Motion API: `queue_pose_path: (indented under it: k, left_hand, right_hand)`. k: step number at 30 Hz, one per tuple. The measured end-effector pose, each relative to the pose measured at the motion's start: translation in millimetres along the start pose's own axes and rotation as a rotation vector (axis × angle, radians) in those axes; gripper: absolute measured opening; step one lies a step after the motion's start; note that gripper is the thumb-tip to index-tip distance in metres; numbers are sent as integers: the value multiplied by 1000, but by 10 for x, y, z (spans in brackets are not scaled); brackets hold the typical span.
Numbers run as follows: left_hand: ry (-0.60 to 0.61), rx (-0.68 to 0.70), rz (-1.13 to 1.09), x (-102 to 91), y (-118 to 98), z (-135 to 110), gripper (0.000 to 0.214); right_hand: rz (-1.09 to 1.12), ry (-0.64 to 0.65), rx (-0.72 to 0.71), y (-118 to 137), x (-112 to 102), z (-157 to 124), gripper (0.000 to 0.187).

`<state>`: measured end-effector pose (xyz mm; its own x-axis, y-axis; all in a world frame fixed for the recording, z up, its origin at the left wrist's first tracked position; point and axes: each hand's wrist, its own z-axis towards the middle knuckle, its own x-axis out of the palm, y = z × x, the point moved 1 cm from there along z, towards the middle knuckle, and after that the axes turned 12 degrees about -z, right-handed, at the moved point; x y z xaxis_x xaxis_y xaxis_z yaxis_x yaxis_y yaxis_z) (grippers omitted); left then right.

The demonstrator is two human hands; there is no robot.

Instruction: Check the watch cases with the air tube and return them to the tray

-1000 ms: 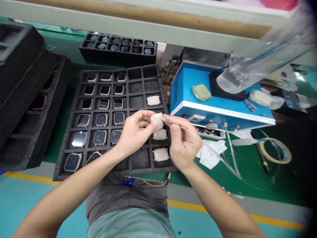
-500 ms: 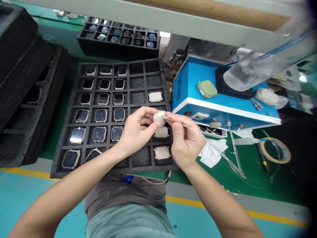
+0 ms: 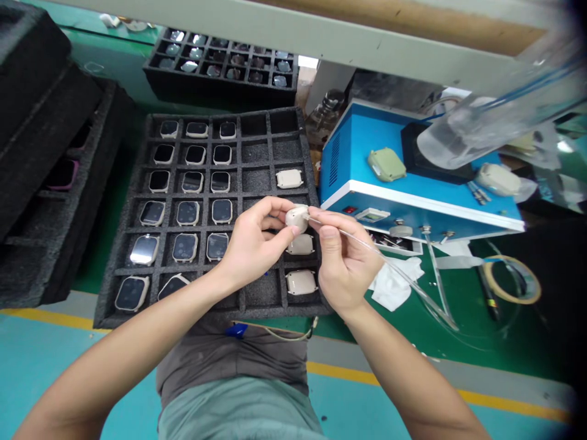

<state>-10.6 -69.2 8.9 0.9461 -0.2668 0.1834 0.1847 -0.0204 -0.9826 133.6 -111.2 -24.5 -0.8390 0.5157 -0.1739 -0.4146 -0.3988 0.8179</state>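
Note:
Over the right part of the black foam tray (image 3: 257, 294), my left hand (image 3: 252, 241) pinches a beige smartwatch case (image 3: 297, 217) between thumb and fingers. My right hand (image 3: 346, 260) is closed on a thin clear tube (image 3: 353, 237), whose tip meets the case's right side; the exact contact is too small to make out. Under the hands, more beige cases (image 3: 301, 282) lie back side up in the tray's right column. Dark-screened watches (image 3: 185, 247) fill the left columns, face up.
A blue machine (image 3: 353, 146) stands at right, bearing a green watch case (image 3: 387, 164) and a clear cylinder (image 3: 449, 143). White tissue (image 3: 398, 281) and a tape roll (image 3: 534, 287) lie before it. Black foam trays (image 3: 41, 183) are stacked at left; another tray (image 3: 220, 85) sits behind.
Both hands keep their grip, with the tube tip still at the watch case. The view has shifted very slightly; nothing else has visibly moved.

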Motion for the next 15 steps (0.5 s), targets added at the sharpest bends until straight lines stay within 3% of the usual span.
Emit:
queue_pose_path:
  k: [15]
  left_hand:
    - [-2,12,13,-16,0,5,25]
  right_hand:
    - [5,14,-19,-1,-3,15,15]
